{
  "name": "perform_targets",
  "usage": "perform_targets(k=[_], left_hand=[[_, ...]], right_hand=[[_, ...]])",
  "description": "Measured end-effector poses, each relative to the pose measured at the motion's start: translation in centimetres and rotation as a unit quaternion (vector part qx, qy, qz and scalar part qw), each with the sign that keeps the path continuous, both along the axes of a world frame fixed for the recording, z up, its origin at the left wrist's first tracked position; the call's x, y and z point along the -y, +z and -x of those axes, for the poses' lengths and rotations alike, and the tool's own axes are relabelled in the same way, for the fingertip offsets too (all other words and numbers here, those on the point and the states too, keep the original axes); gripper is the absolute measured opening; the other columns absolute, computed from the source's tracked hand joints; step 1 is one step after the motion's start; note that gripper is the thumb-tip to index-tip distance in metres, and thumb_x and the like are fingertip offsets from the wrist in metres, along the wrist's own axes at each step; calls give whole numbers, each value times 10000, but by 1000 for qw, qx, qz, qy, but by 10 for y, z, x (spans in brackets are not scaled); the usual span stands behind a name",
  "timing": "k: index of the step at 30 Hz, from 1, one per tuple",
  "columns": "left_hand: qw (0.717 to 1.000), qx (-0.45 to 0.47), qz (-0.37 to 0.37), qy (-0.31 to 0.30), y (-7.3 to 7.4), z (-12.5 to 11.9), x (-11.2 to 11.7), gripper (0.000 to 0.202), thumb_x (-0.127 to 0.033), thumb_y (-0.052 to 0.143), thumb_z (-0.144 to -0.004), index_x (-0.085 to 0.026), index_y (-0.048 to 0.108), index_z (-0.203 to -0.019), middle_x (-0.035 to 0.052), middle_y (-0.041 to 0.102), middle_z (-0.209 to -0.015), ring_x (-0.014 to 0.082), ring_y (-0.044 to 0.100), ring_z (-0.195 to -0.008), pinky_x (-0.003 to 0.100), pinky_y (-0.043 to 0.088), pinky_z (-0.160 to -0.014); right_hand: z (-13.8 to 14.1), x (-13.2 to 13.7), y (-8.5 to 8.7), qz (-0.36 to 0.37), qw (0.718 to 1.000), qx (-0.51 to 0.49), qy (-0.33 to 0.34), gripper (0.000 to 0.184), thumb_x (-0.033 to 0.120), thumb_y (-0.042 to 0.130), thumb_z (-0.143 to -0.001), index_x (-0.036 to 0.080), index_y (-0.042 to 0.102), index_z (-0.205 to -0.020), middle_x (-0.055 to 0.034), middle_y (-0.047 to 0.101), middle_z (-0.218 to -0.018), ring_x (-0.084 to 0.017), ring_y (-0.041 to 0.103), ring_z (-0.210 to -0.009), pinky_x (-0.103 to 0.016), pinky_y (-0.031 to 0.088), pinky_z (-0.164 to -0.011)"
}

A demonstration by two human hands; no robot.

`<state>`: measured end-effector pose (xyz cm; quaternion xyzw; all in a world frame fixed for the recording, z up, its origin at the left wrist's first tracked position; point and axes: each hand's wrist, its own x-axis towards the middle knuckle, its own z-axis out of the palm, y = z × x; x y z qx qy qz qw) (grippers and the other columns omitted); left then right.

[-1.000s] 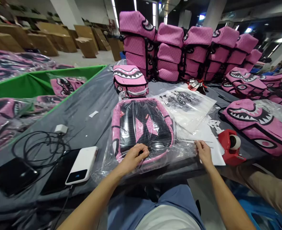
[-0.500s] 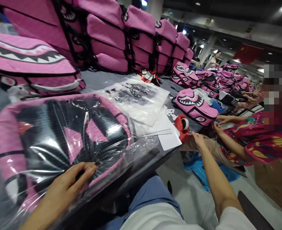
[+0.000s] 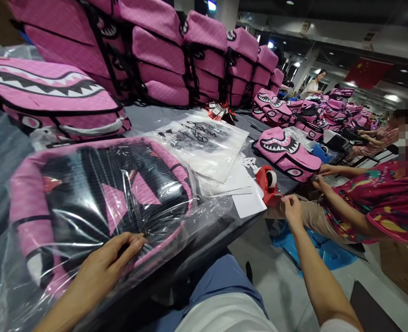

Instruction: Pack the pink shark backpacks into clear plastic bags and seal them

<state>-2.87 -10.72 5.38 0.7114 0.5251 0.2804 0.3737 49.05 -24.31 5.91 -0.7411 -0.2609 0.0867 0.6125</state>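
Directly in front of me a pink-and-black backpack (image 3: 31, 210) lies back side up inside a clear plastic bag (image 3: 204, 214). My left hand (image 3: 116, 256) pinches gathered plastic over the backpack's near part, drawing creases together there. At the table edge stands a red tape dispenser (image 3: 266, 184) with a roll of tape (image 3: 271, 179). My right hand (image 3: 294, 213) is just off the dispenser's cutting end, thumb and finger closed on the end of the tape; the strip itself is barely visible.
Printed plastic bags (image 3: 207, 147) and white paper (image 3: 247, 198) lie beyond the wrapped backpack. Another pink backpack (image 3: 58, 101) rests at left, before tall stacks of backpacks (image 3: 162, 60). At right, a co-worker's hands (image 3: 323, 182) touch a pink shark-face backpack (image 3: 283, 154).
My right hand has drawn slightly away from the dispenser, its fingers closing together. My left hand keeps its pinch on the plastic. The whole view has shifted a little.
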Motion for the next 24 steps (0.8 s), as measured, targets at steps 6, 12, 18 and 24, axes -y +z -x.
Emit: perform_targets(k=[6,12,18,24], left_hand=[[1000,9,-11,-9,3,-4,5,570,-796,553,-722,-243,693,-724,58,747,-776,244,685,-700,313,532,-613],[999,31,-4,-27,23,-16,16,400,-596,500,-827,-245,485,-636,17,606,-680,190,571,-679,291,450,-643],[999,35,-2,-19,24,-18,15,342,-531,480,-855,-236,504,-683,1,593,-691,175,542,-682,286,415,-669],[999,40,3,-25,23,-17,13,330,-494,473,-879,-221,539,-704,-8,573,-694,163,520,-668,278,394,-652]], right_hand=[[57,-5,-21,-50,976,-167,134,477,492,727,-825,246,355,-656,99,302,-541,-94,310,-449,-211,323,-414],[167,-55,27,-24,810,-301,502,362,507,689,-887,233,499,-745,91,297,-574,-85,215,-469,-213,253,-426],[240,-132,108,110,605,69,786,347,456,723,-873,194,547,-728,58,437,-647,-91,355,-579,-226,293,-542],[284,-195,107,186,427,377,801,213,274,722,-881,198,587,-735,65,516,-617,-94,422,-570,-244,231,-563]])
